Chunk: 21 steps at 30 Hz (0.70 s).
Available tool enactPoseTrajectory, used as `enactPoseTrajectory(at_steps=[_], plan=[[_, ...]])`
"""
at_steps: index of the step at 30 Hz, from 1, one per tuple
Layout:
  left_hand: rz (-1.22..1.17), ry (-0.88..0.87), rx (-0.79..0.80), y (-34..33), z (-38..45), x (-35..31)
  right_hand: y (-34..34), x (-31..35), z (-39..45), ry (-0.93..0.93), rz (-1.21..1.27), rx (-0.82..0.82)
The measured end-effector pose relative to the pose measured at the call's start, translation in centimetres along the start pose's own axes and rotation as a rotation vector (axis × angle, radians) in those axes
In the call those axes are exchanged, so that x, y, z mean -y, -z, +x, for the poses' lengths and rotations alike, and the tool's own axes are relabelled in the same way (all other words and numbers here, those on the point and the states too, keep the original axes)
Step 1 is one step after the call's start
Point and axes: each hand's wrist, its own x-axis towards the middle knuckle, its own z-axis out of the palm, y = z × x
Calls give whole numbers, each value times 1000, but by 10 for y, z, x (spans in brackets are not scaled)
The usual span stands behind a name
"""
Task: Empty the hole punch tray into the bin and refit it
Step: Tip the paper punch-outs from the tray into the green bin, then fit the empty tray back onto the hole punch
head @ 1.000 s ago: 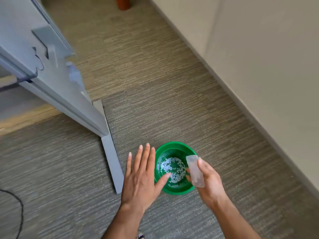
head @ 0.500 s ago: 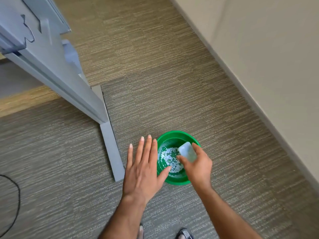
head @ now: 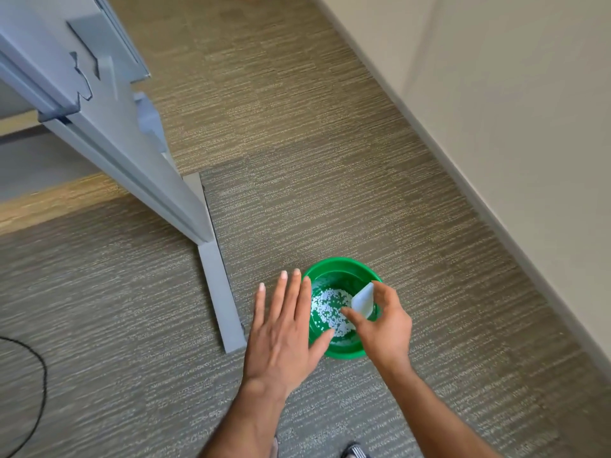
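A small green bin (head: 344, 271) stands on the carpet below me, with a heap of white paper dots (head: 330, 309) in its bottom. My right hand (head: 385, 325) grips the translucent hole punch tray (head: 363, 299), tipped over the bin's right side. My left hand (head: 286, 328) hovers flat, fingers spread, over the bin's left rim and holds nothing. The hole punch itself is not in view.
A grey desk leg with a long flat foot (head: 218, 292) runs along the floor just left of the bin. A cream wall (head: 496, 110) closes the right side. A black cable (head: 33, 385) loops on the carpet at far left. Shoe tips (head: 353, 451) show at the bottom.
My right hand has turned the tray from lying flat in the palm to tipped over the bin. The left hand has stayed spread beside the bin.
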Motion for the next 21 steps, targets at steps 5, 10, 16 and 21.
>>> enactPoseTrajectory(at_steps=[5, 10, 16, 21], plan=[[-20, -22, -39, 38, -3, -11, 38, 30, -23, -27, 433, 91], [-71, -53, -133, 118, -4, -35, 97, 92, -47, -248, 943, 199], [-181, 35, -254, 239, -14, -68, 192, 203, -82, -337, 1282, 307], [-207, 21, -374, 339, -30, -69, 253, 294, -123, -313, 1311, 359]])
